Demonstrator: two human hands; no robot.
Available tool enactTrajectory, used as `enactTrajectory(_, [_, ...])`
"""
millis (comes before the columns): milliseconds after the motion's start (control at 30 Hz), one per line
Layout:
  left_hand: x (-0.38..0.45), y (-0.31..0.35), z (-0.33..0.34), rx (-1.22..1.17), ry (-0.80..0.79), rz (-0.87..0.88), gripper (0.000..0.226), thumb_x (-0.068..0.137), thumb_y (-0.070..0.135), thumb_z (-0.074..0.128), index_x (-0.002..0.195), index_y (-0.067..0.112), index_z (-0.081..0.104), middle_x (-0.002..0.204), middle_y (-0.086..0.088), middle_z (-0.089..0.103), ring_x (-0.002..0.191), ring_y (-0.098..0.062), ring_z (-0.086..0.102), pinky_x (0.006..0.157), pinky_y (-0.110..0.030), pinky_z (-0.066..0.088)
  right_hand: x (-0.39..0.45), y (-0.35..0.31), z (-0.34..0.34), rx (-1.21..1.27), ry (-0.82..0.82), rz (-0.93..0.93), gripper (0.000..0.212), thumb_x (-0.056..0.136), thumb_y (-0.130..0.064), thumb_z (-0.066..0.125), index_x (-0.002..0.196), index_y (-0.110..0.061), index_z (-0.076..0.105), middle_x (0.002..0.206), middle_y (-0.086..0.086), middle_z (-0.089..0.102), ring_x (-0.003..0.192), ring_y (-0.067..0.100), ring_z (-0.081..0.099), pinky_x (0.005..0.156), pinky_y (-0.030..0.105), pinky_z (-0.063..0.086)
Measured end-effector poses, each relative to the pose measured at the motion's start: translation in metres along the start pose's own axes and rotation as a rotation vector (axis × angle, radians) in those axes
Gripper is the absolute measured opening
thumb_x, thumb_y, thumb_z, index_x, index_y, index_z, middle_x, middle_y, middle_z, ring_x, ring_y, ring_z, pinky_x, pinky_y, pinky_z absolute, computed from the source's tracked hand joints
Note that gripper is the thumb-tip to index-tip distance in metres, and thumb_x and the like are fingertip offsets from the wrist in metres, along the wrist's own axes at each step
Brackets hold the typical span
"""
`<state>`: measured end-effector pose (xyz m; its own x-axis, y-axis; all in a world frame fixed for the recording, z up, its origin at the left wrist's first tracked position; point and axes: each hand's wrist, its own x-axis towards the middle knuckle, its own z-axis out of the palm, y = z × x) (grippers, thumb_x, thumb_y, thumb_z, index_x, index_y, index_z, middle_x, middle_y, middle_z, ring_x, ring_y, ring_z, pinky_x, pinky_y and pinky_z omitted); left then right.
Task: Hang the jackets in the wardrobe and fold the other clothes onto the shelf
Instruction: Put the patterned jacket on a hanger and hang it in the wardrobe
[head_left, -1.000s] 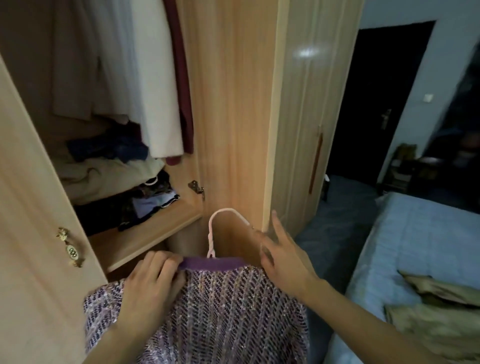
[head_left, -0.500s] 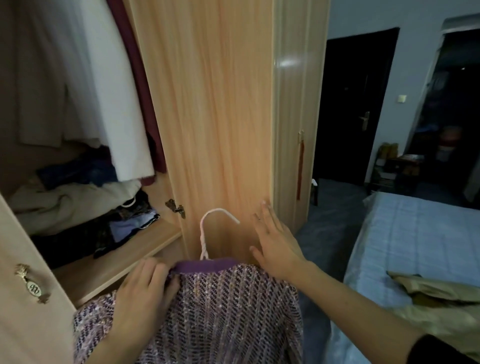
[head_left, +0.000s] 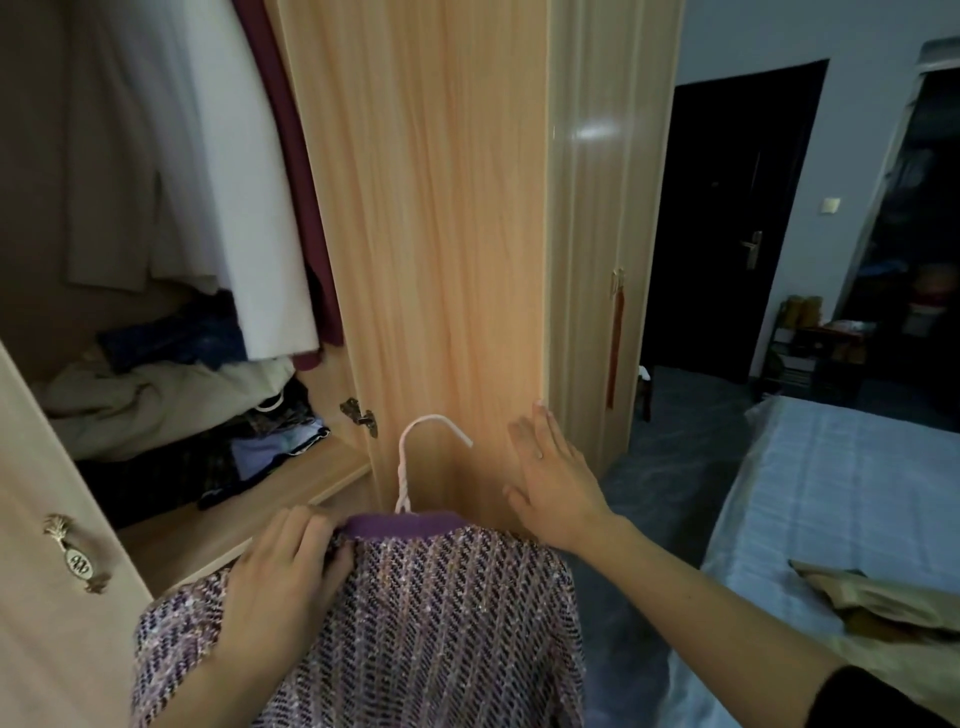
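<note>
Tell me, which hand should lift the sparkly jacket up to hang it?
Probably the left hand. It already holds the jacket at its collar, right beside the hanger, nearest the open wardrobe. The right hand is open, flat against the door.

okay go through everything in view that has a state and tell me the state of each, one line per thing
Left hand: grips the purple collar of the jacket.
Right hand: flat against the wardrobe door, fingers straight.
Sequined jacket: on a hanger, not yet hung.
Hanger hook: free, hooked on nothing.
Wardrobe door: swung open.
White garment: hanging inside.
Shelf clothes: piled, unfolded.
Dark room door: shut.
</note>
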<state>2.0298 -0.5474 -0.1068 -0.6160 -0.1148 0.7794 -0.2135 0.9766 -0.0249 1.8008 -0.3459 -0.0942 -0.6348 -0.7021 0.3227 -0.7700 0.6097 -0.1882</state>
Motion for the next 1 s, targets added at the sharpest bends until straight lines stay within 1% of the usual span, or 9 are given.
enactTrajectory(133, [0.009, -0.004, -0.003, 0.018, 0.012, 0.003, 0.024, 0.091, 0.032, 0.048, 0.094, 0.011, 0.058, 0.086, -0.006, 0.058, 0.076, -0.029, 0.06, 0.049, -0.041, 0.051, -0.005, -0.007, -0.006, 0.125, 0.001, -0.048, 0.075, 0.098, -0.05, 0.048, 0.156, -0.025, 0.008, 0.165, 0.009, -0.011, 0.152, 0.026, -0.007, 0.122, 0.053, 0.015])
enactTrajectory(200, [0.014, -0.007, -0.006, 0.039, 0.019, 0.01, 0.026, 0.092, 0.032, 0.048, 0.092, 0.008, 0.059, 0.085, -0.007, 0.057, 0.076, -0.031, 0.058, 0.051, -0.042, 0.051, -0.01, -0.013, -0.011, 0.191, 0.002, -0.155, 0.076, 0.095, -0.059, 0.045, 0.156, -0.033, 0.008, 0.165, 0.003, -0.011, 0.152, 0.022, -0.011, 0.122, 0.054, 0.009])
enactTrajectory(267, [0.019, -0.01, -0.01, 0.061, 0.035, 0.008, 0.028, 0.092, 0.031, 0.048, 0.09, 0.006, 0.06, 0.084, -0.009, 0.055, 0.075, -0.033, 0.057, 0.054, -0.043, 0.05, -0.014, -0.019, -0.017, 0.22, -0.024, -0.262, 0.075, 0.092, -0.063, 0.049, 0.154, -0.041, 0.012, 0.166, -0.004, -0.005, 0.152, 0.017, -0.006, 0.12, 0.049, 0.008])
enactTrajectory(367, [0.026, -0.015, -0.016, 0.094, 0.061, -0.01, 0.03, 0.093, 0.03, 0.048, 0.089, 0.003, 0.062, 0.087, -0.011, 0.057, 0.076, -0.034, 0.058, 0.057, -0.043, 0.049, -0.015, -0.025, -0.017, 0.252, -0.018, -0.328, 0.06, 0.091, -0.056, 0.056, 0.144, -0.036, 0.038, 0.15, -0.007, 0.035, 0.138, 0.013, 0.035, 0.117, 0.044, 0.03])
enactTrajectory(433, [0.028, -0.015, -0.02, 0.127, 0.085, -0.012, 0.03, 0.094, 0.028, 0.049, 0.087, 0.002, 0.062, 0.088, -0.012, 0.058, 0.076, -0.035, 0.058, 0.058, -0.044, 0.049, -0.013, -0.029, -0.014, 0.298, 0.033, -0.347, 0.039, 0.093, -0.049, 0.057, 0.126, -0.028, 0.054, 0.117, -0.009, 0.053, 0.107, 0.008, 0.052, 0.097, 0.041, 0.048])
enactTrajectory(533, [0.029, -0.011, -0.026, 0.162, 0.104, -0.029, 0.029, 0.093, 0.027, 0.05, 0.087, 0.001, 0.062, 0.087, -0.013, 0.058, 0.076, -0.035, 0.058, 0.056, -0.045, 0.049, -0.008, -0.033, -0.011, 0.327, 0.075, -0.37, 0.024, 0.096, -0.045, 0.052, 0.11, -0.025, 0.054, 0.1, -0.009, 0.051, 0.09, 0.01, 0.054, 0.081, 0.039, 0.051])
enactTrajectory(800, [0.037, 0.004, -0.047, 0.177, 0.165, -0.103, 0.022, 0.091, 0.027, 0.051, 0.102, 0.008, 0.055, 0.096, -0.009, 0.058, 0.086, -0.03, 0.056, 0.065, -0.041, 0.048, 0.011, -0.042, -0.019, 0.496, 0.208, -0.473, 0.024, 0.1, -0.042, 0.047, 0.095, -0.019, 0.053, 0.091, -0.009, 0.047, 0.082, 0.01, 0.049, 0.073, 0.031, 0.045])
enactTrajectory(933, [0.039, 0.007, -0.052, 0.227, 0.155, -0.15, 0.023, 0.091, 0.028, 0.05, 0.104, 0.009, 0.054, 0.095, -0.01, 0.057, 0.086, -0.031, 0.054, 0.068, -0.041, 0.043, 0.023, -0.05, -0.019, 0.575, 0.227, -0.514, 0.02, 0.101, -0.038, 0.049, 0.098, -0.019, 0.054, 0.092, -0.01, 0.046, 0.08, 0.005, 0.048, 0.069, 0.018, 0.037])
enactTrajectory(1000, [0.038, 0.006, -0.058, 0.258, 0.136, -0.176, 0.022, 0.091, 0.027, 0.051, 0.104, 0.01, 0.053, 0.094, -0.01, 0.057, 0.085, -0.03, 0.053, 0.067, -0.042, 0.044, 0.029, -0.056, -0.015, 0.591, 0.254, -0.534, 0.021, 0.102, -0.038, 0.049, 0.099, -0.018, 0.054, 0.093, -0.01, 0.046, 0.079, 0.006, 0.048, 0.068, 0.018, 0.038])
